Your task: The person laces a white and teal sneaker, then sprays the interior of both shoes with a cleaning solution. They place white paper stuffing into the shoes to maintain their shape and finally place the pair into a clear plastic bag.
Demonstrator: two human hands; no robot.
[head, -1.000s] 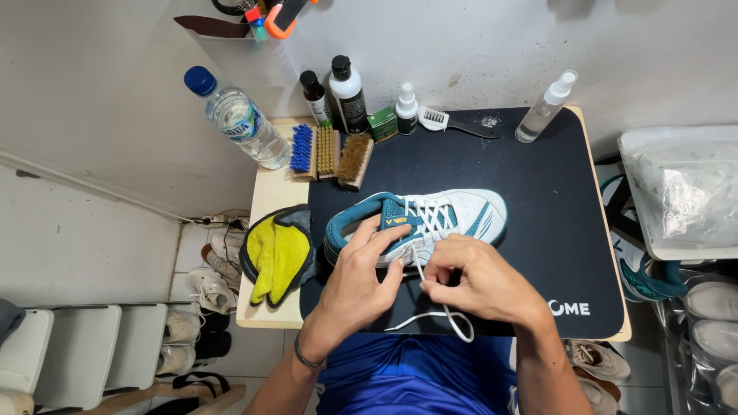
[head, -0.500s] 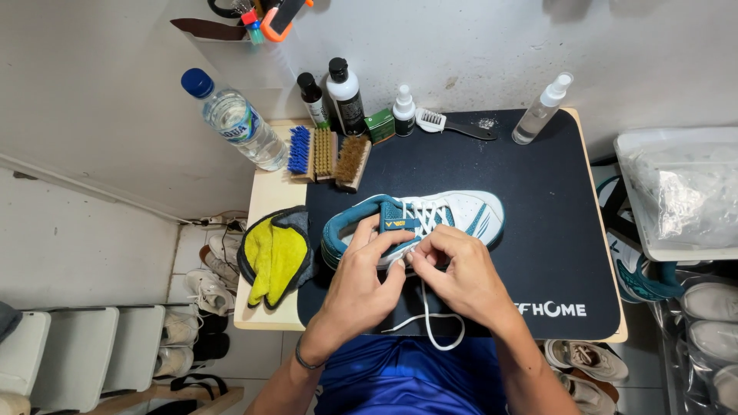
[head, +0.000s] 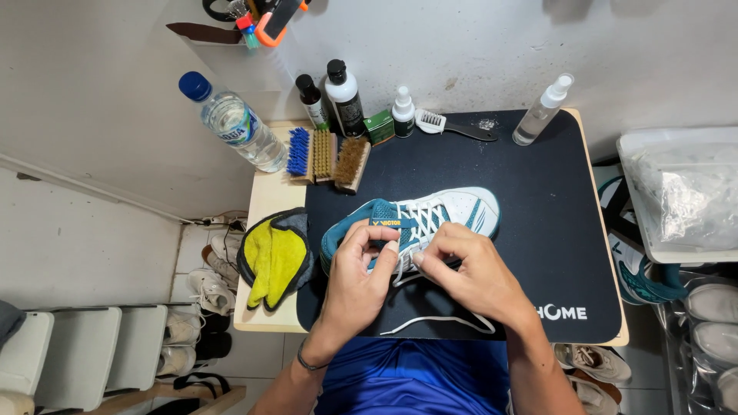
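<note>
Two hands meet over the teal and white sneaker (head: 430, 219), which lies on its side near the middle of the dark mat (head: 553, 200) covering most of the bench (head: 265, 204). Left of the sneaker, a yellow cloth (head: 275, 260) sits at the mat's edge; behind the sneaker stand three brushes (head: 327, 157), a water bottle (head: 231, 123) and a spray bottle (head: 542, 109). The left hand (head: 357, 280) pinches the sneaker's tongue between its fingers; the right hand (head: 473, 273) grips the white lace (head: 442, 323) by the eyelets, its loose tail trailing in front of the sneaker toward the person. The likeliest slip, judging by the grip, is a hard tug dragging the sneaker along the mat, or fraying the lace tip; a wide elbow swing could also tip the bottles behind the sneaker
</note>
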